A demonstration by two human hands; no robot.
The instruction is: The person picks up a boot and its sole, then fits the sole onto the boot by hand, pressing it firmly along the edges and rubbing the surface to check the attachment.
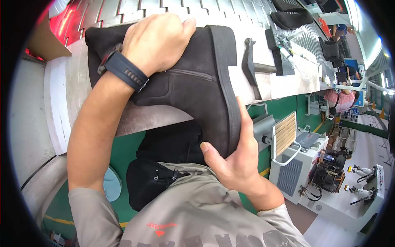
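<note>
A dark brown ankle boot [193, 94] lies on its side at the bench edge, its zipper [191, 74] facing up and the sole toward the right. Its toe juts out past the edge, toward my body. My left hand [158, 41], with a dark watch on the wrist, is closed over the boot's shaft; its fingertips are hidden. Around the toe my right hand [234, 164] has its grip, thumb on the upper and fingers along the sole. Just right of the sole rests a hammer [250, 68] with a curved head.
A slatted metal conveyor [181, 6] runs behind the bench [74, 86]. Dark shoe parts [290, 16] and a black holder with tools [282, 53] sit at the far right. Machines [304, 152] stand on the green floor to the right. Another person in pink [341, 99] is farther off.
</note>
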